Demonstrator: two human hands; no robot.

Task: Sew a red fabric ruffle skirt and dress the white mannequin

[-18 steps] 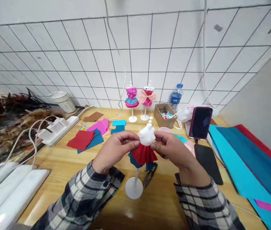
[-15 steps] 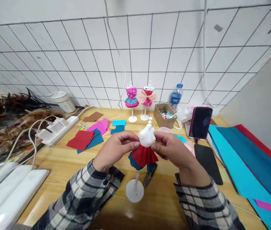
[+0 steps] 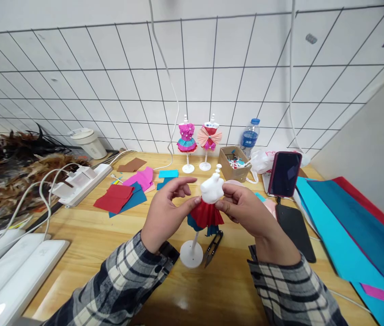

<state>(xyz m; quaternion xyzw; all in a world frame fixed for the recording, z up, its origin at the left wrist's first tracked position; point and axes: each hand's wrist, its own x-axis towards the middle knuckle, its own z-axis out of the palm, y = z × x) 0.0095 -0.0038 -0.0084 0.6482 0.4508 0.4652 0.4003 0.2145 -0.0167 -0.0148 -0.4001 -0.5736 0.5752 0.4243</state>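
Note:
A small white dress form (image 3: 212,188) tilts between my hands, dressed in a pleated red paper skirt (image 3: 208,214) over dark blue paper. My right hand (image 3: 242,206) pinches the skirt's waist on the right, thumb in front. On the other side, my left hand (image 3: 170,210) has its fingers raised and spread, with only the thumb tip at the waist. The form's pole runs down to a round white base (image 3: 191,254). Beside that base lies a pair of black thread snips (image 3: 213,249), its top end partly behind the skirt.
Two finished dress forms (image 3: 187,138) stand by the wall beside a cardboard box (image 3: 234,164) and a water bottle (image 3: 249,138). Red paper pieces (image 3: 114,197) lie left, near a power strip (image 3: 88,183). A phone (image 3: 285,174) and large blue sheets (image 3: 351,226) are right.
My left fingers have lifted off and spread, leaving the thumb at the waist. The dress form has shifted slightly right and its base has moved up in view, baring more of the snips.

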